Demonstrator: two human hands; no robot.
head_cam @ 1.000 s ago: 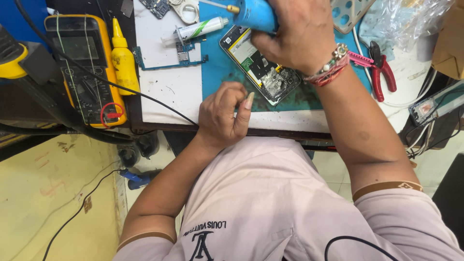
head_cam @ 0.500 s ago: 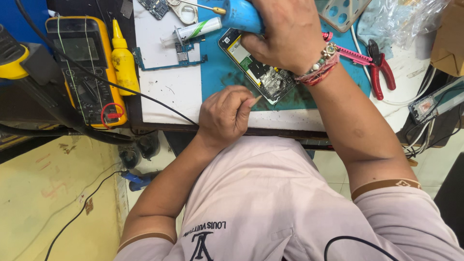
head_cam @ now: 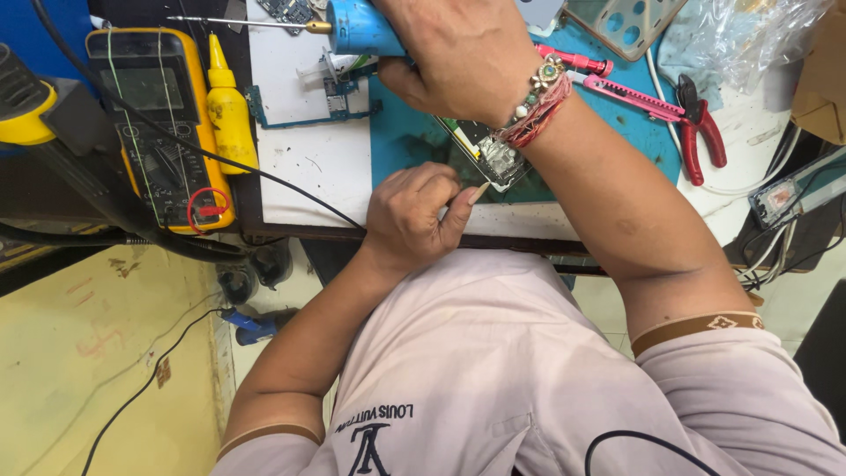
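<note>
right hand (head_cam: 467,62) has slid left and toward me since the frame a second back, so it now hides most of the opened phone (head_cam: 493,154) on the teal mat (head_cam: 405,145); only the near end with bare metal parts shows. fingers are clamped round the blue handle of the soldering iron (head_cam: 357,26), thin tip pointing left over the white sheet (head_cam: 304,154), away from the phone, so i judge no heat is on the board right now. left hand (head_cam: 414,211) has crept up onto the worktop edge, curled into a loose fist, thumb stretched toward the phone's near corner; whether it pinches anything i cannot tell. packages and labels: yellow squeeze bottle (head_cam: 229,106) with pointed nozzle stands upright between the sheet and the yellow multimeter (head_cam: 159,132), which lies flat at the left with a red lead loop at its near end. crumpled clear plastic bag (head_cam: 740,35) at top right. red cutters (head_cam: 701,132) and a pink knife (head_cam: 630,92) lie right of the mat.
</note>
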